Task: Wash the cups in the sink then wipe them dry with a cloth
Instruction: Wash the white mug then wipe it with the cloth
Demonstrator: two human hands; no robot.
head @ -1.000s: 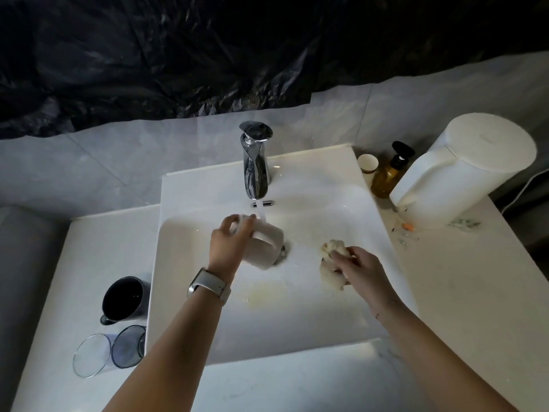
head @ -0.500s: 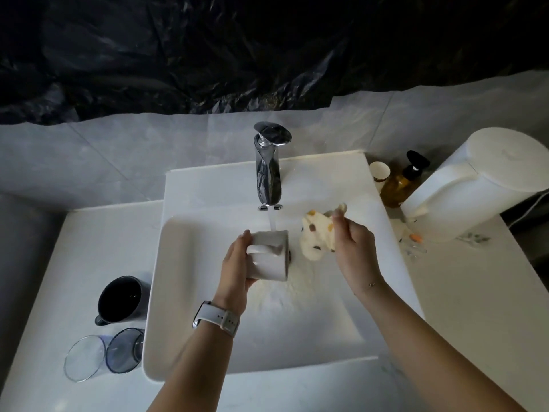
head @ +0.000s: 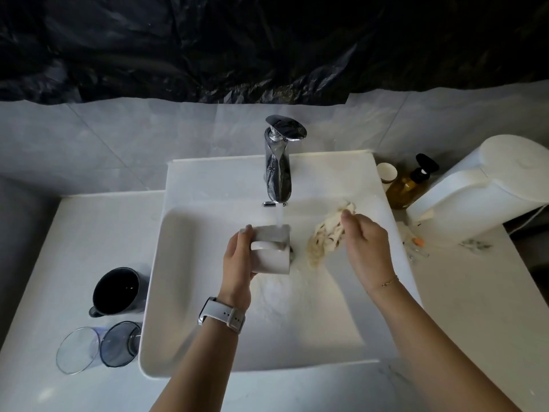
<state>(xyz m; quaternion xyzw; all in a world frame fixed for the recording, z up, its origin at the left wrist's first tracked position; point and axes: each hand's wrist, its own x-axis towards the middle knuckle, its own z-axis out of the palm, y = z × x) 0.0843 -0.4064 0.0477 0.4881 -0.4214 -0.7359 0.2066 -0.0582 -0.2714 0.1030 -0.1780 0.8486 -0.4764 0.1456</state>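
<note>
While water runs from the tap (head: 277,171) onto it, the white cup (head: 271,252) lies on its side in the left hand (head: 237,263), whose fingers curl round its base end, thumb on the near side. The cup is plain, glossy white, with a thick loop handle (head: 266,246) turned upward toward the camera; its mouth points right, toward the drain, and the stream strikes its upper wall just behind the rim. It is held above the middle of the sink (head: 178,292), not resting on the bottom. A pale watch (head: 221,315) is strapped on the left wrist. To the right of the cup, well clear of it, the right hand (head: 367,248) pinches a crumpled cream cloth (head: 325,236) with darker specks; the cloth hangs from the fingertips over the right half of the basin, and whether its lower end touches the porcelain is hard to tell. A thin bracelet (head: 386,283) circles the right wrist. On the counter (head: 74,248) left of the sink stands a dark mug (head: 117,289), and nearer the camera two clear tumblers (head: 98,347) lie on their sides. Right of the sink are a small paper cup (head: 387,173), an amber pump bottle (head: 408,185) and a large white kettle (head: 487,185).
</note>
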